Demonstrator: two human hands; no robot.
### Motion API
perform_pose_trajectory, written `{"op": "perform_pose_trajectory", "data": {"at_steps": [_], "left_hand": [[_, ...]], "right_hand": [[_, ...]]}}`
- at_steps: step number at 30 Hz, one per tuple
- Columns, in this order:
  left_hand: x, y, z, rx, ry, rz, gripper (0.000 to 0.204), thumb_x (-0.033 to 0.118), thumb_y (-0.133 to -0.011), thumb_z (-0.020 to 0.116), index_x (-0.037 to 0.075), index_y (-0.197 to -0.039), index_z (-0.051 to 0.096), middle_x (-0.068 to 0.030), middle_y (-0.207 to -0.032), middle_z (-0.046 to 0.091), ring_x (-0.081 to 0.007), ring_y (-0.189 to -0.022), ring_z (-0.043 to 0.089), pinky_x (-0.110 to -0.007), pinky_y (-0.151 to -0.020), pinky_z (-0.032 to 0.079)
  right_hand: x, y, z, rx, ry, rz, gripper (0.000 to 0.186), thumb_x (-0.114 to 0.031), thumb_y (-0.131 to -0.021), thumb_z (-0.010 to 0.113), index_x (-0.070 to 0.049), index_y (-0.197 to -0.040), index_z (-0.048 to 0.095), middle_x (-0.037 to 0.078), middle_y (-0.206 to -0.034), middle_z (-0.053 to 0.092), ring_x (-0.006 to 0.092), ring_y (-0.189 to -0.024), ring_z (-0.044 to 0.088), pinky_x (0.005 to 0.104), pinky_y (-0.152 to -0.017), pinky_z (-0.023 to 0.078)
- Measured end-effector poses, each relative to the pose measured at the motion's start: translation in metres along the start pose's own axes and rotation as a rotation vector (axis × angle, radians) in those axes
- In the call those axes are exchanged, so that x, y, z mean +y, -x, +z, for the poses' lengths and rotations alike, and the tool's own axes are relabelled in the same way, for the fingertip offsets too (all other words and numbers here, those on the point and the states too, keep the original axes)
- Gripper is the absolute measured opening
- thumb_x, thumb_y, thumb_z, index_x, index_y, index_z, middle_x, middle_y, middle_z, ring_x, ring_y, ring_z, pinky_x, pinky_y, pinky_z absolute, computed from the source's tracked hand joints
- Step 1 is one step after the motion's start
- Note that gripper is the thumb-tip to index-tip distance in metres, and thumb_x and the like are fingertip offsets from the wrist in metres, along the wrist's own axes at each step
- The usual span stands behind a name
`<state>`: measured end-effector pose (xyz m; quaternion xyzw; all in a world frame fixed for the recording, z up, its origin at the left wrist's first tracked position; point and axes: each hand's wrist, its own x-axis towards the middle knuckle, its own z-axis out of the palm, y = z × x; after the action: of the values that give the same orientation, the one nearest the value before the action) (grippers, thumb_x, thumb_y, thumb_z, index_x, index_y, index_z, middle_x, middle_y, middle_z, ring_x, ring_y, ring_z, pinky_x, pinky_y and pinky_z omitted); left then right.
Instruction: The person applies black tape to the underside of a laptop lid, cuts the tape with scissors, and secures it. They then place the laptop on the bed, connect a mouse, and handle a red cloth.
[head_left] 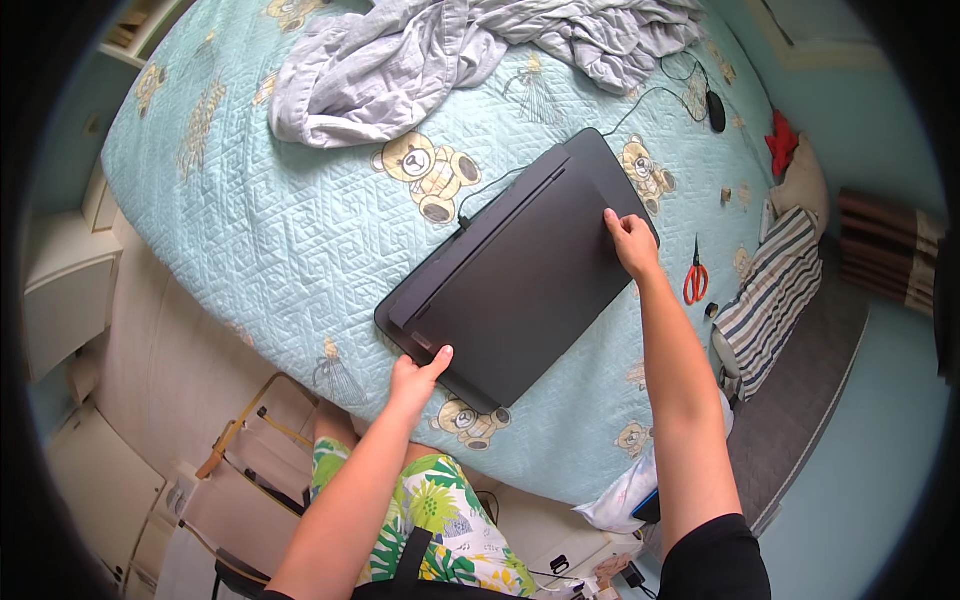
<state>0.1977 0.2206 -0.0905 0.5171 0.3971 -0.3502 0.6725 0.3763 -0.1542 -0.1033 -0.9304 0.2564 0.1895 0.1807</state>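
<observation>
A closed dark grey laptop (pixel 520 275) lies at a slant on a black flat pad (pixel 597 150) on the bed. My left hand (pixel 418 381) grips the laptop's near left corner, thumb on the lid and fingers out of sight below the edge. At the right end, my right hand (pixel 633 246) holds the laptop the same way, its thumb pressed on the lid. Whether the fingers also reach under the pad is hidden. A black cable (pixel 480 195) is plugged in at the laptop's far edge.
The bed's light blue quilt (pixel 270 240) has bear figures. A crumpled grey blanket (pixel 400 70) lies at the back. To the right are orange-handled scissors (pixel 696 282), a black mouse (pixel 715 112) and a striped cloth (pixel 770 300). A folding chair (pixel 240 450) stands at the lower left.
</observation>
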Motion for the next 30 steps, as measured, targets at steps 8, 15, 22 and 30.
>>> {"op": "perform_pose_trajectory", "data": {"at_steps": [8, 15, 22, 30], "left_hand": [[0.019, 0.006, 0.013, 0.058, -0.024, -0.087, 0.064, 0.051, -0.086, 0.069, 0.000, -0.122, 0.057, -0.0086, -0.117, 0.062, -0.0192, -0.105, 0.058, -0.037, -0.086, 0.049], [0.029, 0.024, -0.018, -0.058, -0.116, -0.313, 0.075, 0.062, -0.084, 0.065, -0.004, -0.118, 0.057, -0.0102, -0.113, 0.062, -0.0202, -0.092, 0.063, -0.033, -0.074, 0.053], [0.049, 0.085, -0.075, -0.017, -0.016, 0.334, 0.043, 0.035, -0.091, 0.070, 0.000, -0.113, 0.059, -0.0071, -0.109, 0.063, -0.0151, -0.099, 0.058, -0.031, -0.091, 0.046], [0.191, 0.067, -0.116, 0.124, -1.132, 0.715, 0.052, 0.052, -0.085, 0.069, 0.001, -0.084, 0.065, -0.0079, -0.072, 0.063, -0.0185, -0.067, 0.057, -0.032, -0.066, 0.046]], "right_hand": [[-0.011, 0.050, -0.041, -0.057, -0.267, 0.034, 0.069, -0.065, -0.084, 0.062, 0.004, -0.089, 0.071, 0.008, -0.083, 0.065, 0.0170, -0.083, 0.059, 0.0298, -0.079, 0.045], [-0.054, 0.209, -0.085, 0.188, -0.054, 0.156, 0.070, -0.065, -0.086, 0.057, 0.002, -0.066, 0.060, 0.020, -0.059, 0.056, 0.0365, -0.057, 0.056, 0.0442, -0.057, 0.042], [-0.056, 0.385, -0.043, 0.381, -0.400, 0.372, 0.056, -0.047, -0.096, 0.056, 0.002, -0.070, 0.052, 0.013, -0.055, 0.044, 0.0183, -0.054, 0.043, 0.0377, -0.054, 0.037], [-0.151, 0.522, 0.099, 0.455, -1.445, 0.770, 0.050, -0.045, -0.099, 0.052, 0.004, -0.099, 0.062, 0.003, -0.094, 0.060, 0.0117, -0.089, 0.052, 0.0296, -0.082, 0.043]]}}
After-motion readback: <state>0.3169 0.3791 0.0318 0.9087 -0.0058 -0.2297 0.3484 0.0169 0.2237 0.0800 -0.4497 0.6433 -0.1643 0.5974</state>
